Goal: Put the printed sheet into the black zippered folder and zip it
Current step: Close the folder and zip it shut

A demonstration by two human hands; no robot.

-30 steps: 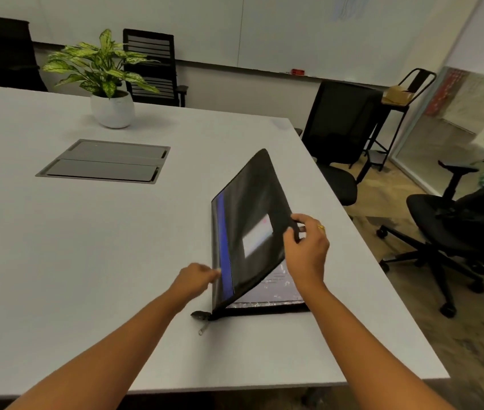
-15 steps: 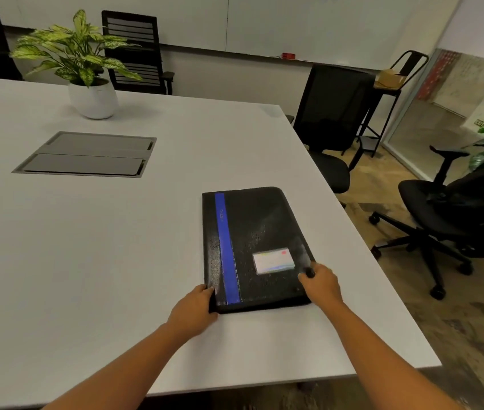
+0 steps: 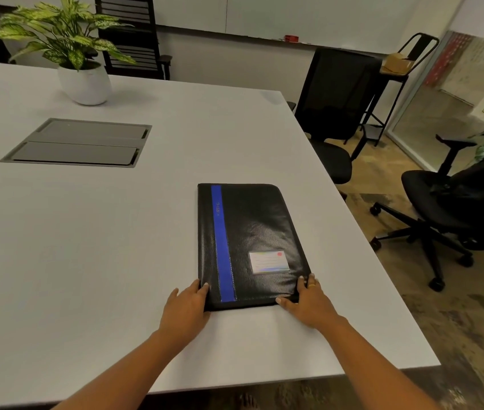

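Black folder [image 3: 249, 232], hands [image 3: 186, 304] [image 3: 308, 303] at 2 near corners; potted plant [image 3: 82, 81] beyond.

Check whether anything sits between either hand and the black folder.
Nothing visible does. The left hand touches the black zippered folder at its near left corner, the right hand at its near right corner; the folder lies closed on the white table.
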